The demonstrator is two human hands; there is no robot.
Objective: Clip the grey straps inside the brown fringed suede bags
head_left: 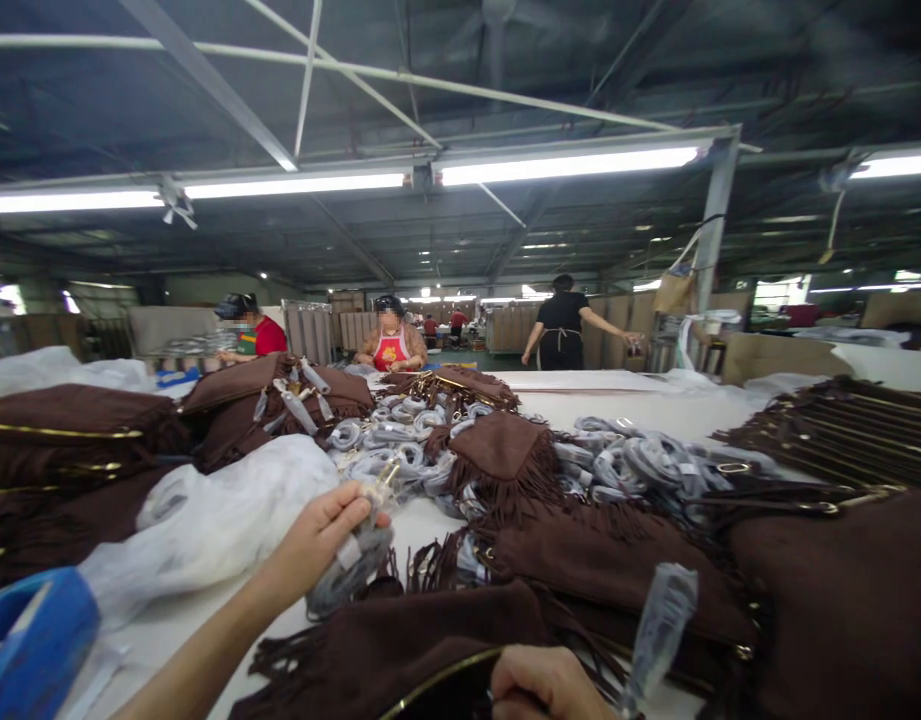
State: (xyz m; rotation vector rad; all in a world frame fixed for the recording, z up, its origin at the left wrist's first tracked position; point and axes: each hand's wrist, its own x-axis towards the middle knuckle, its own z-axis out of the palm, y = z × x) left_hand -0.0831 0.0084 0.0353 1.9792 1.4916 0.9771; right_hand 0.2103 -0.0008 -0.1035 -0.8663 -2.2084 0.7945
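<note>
Wrapped strap (353, 568), half hidden in the gripping left hand (319, 540), points clasp-up beyond the fringed bag (400, 650); the cut-off right hand (550, 686) clenches its rim.

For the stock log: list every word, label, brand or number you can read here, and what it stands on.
No text can be read anywhere in this view.
Yellow print on the far red apron: too blurred to read.
White band on the wrapped strap in the left hand: too small, no lettering can be made out.
</note>
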